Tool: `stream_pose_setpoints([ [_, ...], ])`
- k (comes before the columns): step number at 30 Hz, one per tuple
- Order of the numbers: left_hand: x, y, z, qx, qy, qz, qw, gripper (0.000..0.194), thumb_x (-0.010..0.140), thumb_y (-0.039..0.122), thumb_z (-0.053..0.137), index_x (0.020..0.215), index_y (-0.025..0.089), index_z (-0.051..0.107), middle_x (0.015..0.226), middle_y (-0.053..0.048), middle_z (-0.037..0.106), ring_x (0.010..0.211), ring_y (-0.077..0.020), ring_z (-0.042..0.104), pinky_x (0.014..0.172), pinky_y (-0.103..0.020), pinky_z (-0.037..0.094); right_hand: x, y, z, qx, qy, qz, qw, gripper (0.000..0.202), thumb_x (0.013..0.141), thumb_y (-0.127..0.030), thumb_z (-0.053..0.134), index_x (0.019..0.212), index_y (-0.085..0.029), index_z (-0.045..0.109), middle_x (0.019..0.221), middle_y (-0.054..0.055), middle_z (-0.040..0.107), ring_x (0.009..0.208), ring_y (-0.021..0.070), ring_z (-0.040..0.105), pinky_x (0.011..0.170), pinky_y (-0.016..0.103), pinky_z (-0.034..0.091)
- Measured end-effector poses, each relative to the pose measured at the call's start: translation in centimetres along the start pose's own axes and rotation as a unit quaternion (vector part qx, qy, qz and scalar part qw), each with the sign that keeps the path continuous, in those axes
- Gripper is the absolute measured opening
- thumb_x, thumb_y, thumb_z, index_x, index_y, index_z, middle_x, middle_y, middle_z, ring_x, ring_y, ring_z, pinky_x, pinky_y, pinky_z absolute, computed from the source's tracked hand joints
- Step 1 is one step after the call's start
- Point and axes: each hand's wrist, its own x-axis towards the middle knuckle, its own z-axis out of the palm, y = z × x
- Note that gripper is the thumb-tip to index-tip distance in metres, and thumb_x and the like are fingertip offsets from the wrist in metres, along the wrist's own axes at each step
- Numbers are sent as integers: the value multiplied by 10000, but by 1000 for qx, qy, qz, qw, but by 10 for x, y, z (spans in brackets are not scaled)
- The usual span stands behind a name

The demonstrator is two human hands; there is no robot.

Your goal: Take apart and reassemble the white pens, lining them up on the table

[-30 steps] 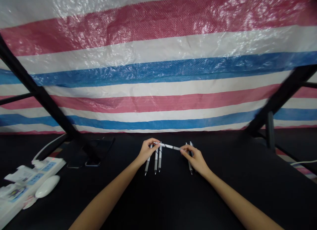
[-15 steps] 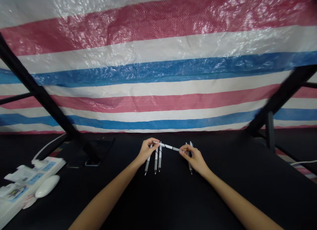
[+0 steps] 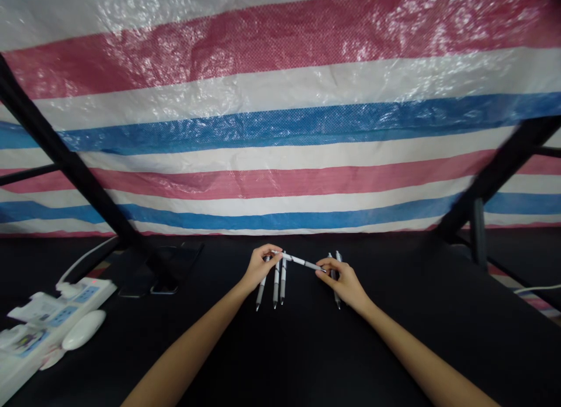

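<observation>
A white ballpoint pen with a grey grip [image 3: 302, 261] is held up nearly level, its tip end slightly lower and to the right. My left hand [image 3: 262, 265] is closed on its white rear end, thumb and finger pinching it. At the metal tip, the thumb and fingers of my right hand [image 3: 344, 282] close around the pen. Three similar pens lie by my left hand: a left pen [image 3: 261, 293], a middle pen [image 3: 276, 287] and a right pen [image 3: 283, 281]. Beneath my right hand lie two more pens [image 3: 338, 256], partly hidden by the fingers.
A white power strip [image 3: 65, 313] with plugs is on the left, a white mouse-shaped object [image 3: 85, 329] beside it. Dark flat devices [image 3: 164, 287] lie near the left black frame leg [image 3: 100, 202]. Another leg [image 3: 486, 173] slants at right. Striped sheeting [image 3: 280, 179] hangs behind the black table [image 3: 280, 360].
The held pen's tip end has dipped slightly, and my right thumb and fingers have shifted a little around it. My left hand stays in place.
</observation>
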Motion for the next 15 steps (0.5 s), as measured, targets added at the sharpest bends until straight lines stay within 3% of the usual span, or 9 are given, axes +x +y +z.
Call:
stream_pose_setpoints([
  [4, 0, 0, 0, 3, 0, 4, 1000, 184, 705, 309, 676, 794, 148, 685, 794, -64, 695, 721, -168, 617, 686, -267, 462, 0, -2, -1, -12, -16, -1, 1000, 278, 832, -432, 513, 788, -199, 659, 625, 11, 642, 596, 161, 599, 561, 251, 422],
  [9, 1, 1, 0, 4, -3, 2, 1000, 182, 713, 311, 670, 796, 150, 685, 766, -55, 688, 696, -160, 610, 665, -260, 458, 0, -6, -3, -19, -43, 0, 999, 496, 912, -439, 359, 564, -197, 617, 643, 20, 661, 647, 157, 621, 653, 257, 433],
  [15, 1, 1, 0, -7, 0, -2, 1000, 191, 703, 320, 678, 794, 152, 682, 785, -57, 692, 712, -163, 613, 679, -263, 460, 0, -6, -2, 1, -29, -3, 1000, 269, 826, -439, 530, 797, -194, 638, 623, 4, 641, 593, 151, 591, 577, 242, 426],
])
